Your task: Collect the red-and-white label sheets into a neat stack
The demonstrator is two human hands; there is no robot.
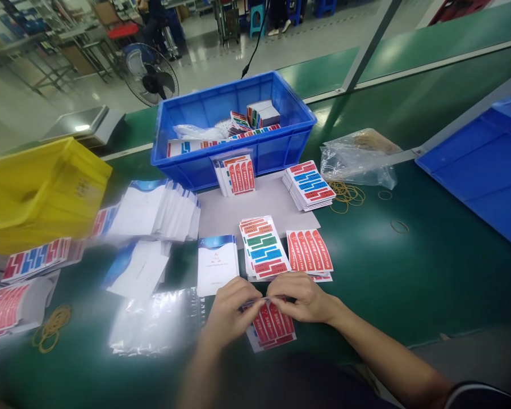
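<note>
Near the front of the green table, my left hand and my right hand pinch the top edge of a packet of red label sheets, fingertips almost touching. The packet's lower part hangs toward me. Just beyond my hands lie a stack of multicoloured label sheets and, right of it, a stack of red label sheets. A white booklet with a blue top lies to the left, close to my left hand. Clear plastic bags are spread farther left.
A blue bin with label stacks stands behind, a yellow bin at left, another blue bin at right. Booklet piles, a banded label stack, rubber bands and a bag lie around.
</note>
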